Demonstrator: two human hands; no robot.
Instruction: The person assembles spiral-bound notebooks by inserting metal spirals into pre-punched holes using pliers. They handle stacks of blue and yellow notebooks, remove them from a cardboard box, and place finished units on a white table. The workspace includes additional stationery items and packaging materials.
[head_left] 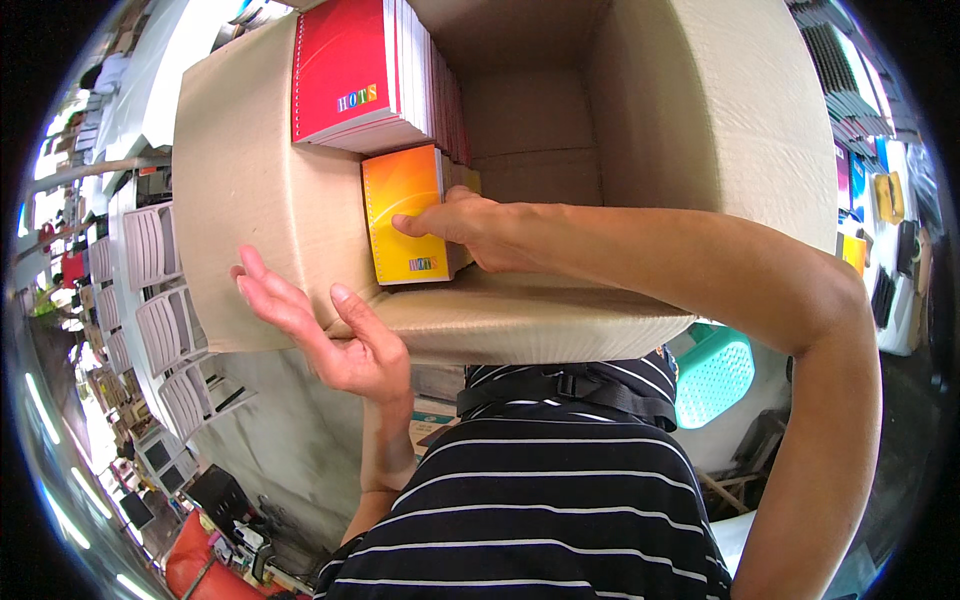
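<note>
A large open cardboard box (pixel 765 120) stands in front of me. Along its left side are red spiral notebooks (pixel 340 60) packed face to face in a thick row. Nearer to me sits a smaller spiral notebook (pixel 395 185) with a yellow-orange cover, and others stand behind it. My right hand (pixel 475 230) reaches across from the right and grips this notebook, thumb on its cover, fingers hidden behind it. By the box's near left corner, my left hand (pixel 345 340) is palm up with its fingers apart, holding nothing.
A teal perforated basket (pixel 715 378) is below the box's near right side. White slatted chairs (pixel 165 315) line the left. Stacked dark spiral-bound books (pixel 845 85) lie at the far right, and something red (pixel 195 560) sits at lower left.
</note>
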